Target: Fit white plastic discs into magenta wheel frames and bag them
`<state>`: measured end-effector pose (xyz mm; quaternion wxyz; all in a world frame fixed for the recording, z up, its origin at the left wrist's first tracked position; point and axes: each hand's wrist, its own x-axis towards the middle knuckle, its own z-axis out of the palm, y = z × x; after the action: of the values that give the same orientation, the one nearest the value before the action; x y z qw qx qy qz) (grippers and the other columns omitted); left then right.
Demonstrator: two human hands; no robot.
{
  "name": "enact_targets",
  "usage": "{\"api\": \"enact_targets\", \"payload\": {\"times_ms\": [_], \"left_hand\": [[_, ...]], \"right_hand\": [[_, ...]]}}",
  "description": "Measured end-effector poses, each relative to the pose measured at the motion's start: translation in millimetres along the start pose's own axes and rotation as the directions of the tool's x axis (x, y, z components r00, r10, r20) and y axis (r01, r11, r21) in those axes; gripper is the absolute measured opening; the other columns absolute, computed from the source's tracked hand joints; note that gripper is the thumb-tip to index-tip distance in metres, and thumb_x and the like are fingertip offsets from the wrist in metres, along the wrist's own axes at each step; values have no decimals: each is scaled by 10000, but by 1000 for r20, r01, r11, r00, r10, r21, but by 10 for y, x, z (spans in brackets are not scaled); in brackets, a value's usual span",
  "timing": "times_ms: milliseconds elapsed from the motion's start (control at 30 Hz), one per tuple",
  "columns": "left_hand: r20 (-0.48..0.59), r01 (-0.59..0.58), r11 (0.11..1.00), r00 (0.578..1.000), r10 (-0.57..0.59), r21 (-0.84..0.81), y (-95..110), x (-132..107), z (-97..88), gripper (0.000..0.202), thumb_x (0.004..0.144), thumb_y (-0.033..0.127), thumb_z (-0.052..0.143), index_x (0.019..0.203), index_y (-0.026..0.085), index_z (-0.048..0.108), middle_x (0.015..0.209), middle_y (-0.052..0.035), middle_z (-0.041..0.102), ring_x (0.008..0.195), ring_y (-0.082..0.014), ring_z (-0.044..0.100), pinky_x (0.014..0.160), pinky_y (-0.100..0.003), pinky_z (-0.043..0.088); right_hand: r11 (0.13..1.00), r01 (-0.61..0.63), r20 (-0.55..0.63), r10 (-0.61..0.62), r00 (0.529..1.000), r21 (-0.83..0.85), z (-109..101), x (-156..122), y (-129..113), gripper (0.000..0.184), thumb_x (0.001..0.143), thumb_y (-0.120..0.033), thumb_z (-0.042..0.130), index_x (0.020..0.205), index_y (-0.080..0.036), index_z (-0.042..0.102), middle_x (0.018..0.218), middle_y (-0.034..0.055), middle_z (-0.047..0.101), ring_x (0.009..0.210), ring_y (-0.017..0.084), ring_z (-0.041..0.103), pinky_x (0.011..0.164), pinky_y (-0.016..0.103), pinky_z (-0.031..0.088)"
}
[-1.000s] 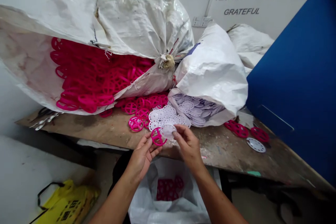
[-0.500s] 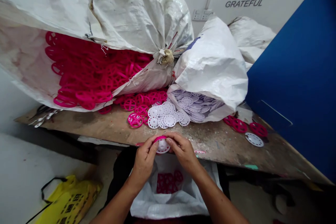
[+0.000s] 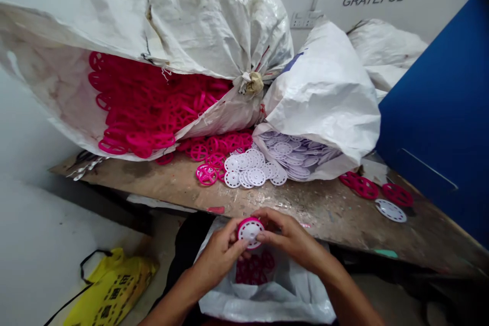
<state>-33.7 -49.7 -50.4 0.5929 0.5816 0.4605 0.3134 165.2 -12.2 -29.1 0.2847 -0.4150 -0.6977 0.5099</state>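
Both hands hold one joined piece (image 3: 250, 231): a white perforated disc set into a pink ring. My left hand (image 3: 221, 254) grips it from the left with fingers curled. My right hand (image 3: 292, 239) pinches it from the right. They hover over a white plastic bag (image 3: 267, 300) with several pink wheels inside, below the table edge. On the worn wooden table (image 3: 328, 209) lie loose pink wheels (image 3: 208, 173) and white discs (image 3: 252, 170).
A big torn sack (image 3: 126, 107) spills pink wheels at left. A smaller white sack (image 3: 321, 107) spills pale discs (image 3: 294, 155) at centre right. Two pink wheels (image 3: 361, 186) and a white disc (image 3: 390, 210) lie at right. Blue panel (image 3: 443, 112) at right; yellow bag (image 3: 110, 290) on the floor.
The pink ring and white disc, held apart over the table a second ago, are pressed into one piece. Both hands came down and toward me, over the white bag.
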Motion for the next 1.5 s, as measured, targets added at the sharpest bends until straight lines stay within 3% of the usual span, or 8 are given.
{"api": "enact_targets", "payload": {"times_ms": [133, 300, 467, 667, 900, 1067, 1233, 1500], "left_hand": [[-159, -85, 880, 971, 179, 467, 57, 89, -432, 371, 797, 308, 602, 1162, 240, 581, 980, -42, 688, 666, -153, 631, 658, -291, 508], [-274, -68, 481, 749, 603, 874, -12, 509, -1132, 208, 852, 236, 506, 971, 205, 673, 1143, -108, 591, 1053, -259, 547, 932, -449, 420], [-187, -17, 318, 780, 598, 948, -149, 760, -1368, 177, 855, 308, 531, 848, 215, 681, 1235, -98, 535, 1112, -273, 504, 940, -441, 414], [-269, 66, 349, 772, 576, 935, -125, 752, -1273, 161, 824, 336, 581, 798, 188, 640, 1177, -114, 551, 1044, -281, 523, 908, -440, 424], [-455, -61, 683, 703, 547, 728, 4, 690, -1087, 341, 794, 213, 580, 1131, 185, 534, 1093, -86, 558, 1025, -236, 545, 902, -399, 444], [-544, -168, 970, 805, 237, 173, 106, 543, -726, 237, 802, 319, 573, 988, 173, 593, 933, -51, 639, 833, -194, 626, 754, -330, 513], [-369, -110, 901, 928, -59, -420, 168, 402, -292, 447, 706, 314, 693, 1101, 149, 562, 982, -79, 686, 805, -182, 651, 679, -273, 526], [-260, -122, 823, 965, -32, -555, 267, 254, -75, 416, 816, 341, 599, 1205, 197, 569, 1202, -93, 626, 1016, -211, 615, 847, -324, 511]], "right_hand": [[934, 25, -244, -119, 963, -357, -241, 341, 23, 226, 828, -293, 571, 1014, -202, 662, 848, 35, 647, 733, 164, 577, 663, 267, 435], [746, -69, -400, -273, 875, -662, -317, 800, 212, 322, 821, -277, 579, 1125, -184, 630, 1082, 107, 604, 865, 202, 593, 763, 310, 455], [568, -129, -291, -204, 935, -813, -250, 918, 263, 298, 825, -318, 609, 1102, -215, 646, 1137, 97, 602, 884, 214, 600, 718, 301, 430], [520, -99, -294, -307, 905, -848, -293, 913, 282, 185, 899, -280, 525, 914, -208, 695, 874, 58, 680, 816, 168, 597, 732, 273, 360], [739, 36, -468, -462, 753, -672, -366, 779, 274, 221, 893, -320, 519, 871, -181, 690, 863, 68, 650, 833, 194, 583, 765, 305, 406], [955, 172, -600, -286, 747, -241, -54, 573, -41, 189, 871, -322, 540, 976, -201, 640, 848, 36, 631, 763, 168, 579, 719, 292, 453], [976, 212, -482, -209, 851, -50, 194, 479, -111, 251, 839, -264, 568, 1074, -216, 643, 889, 37, 622, 781, 162, 576, 697, 285, 466], [972, 213, -479, -236, 845, -103, 179, 406, -20, 249, 859, -226, 528, 1079, -229, 645, 933, 50, 623, 815, 170, 580, 704, 289, 469]]}}
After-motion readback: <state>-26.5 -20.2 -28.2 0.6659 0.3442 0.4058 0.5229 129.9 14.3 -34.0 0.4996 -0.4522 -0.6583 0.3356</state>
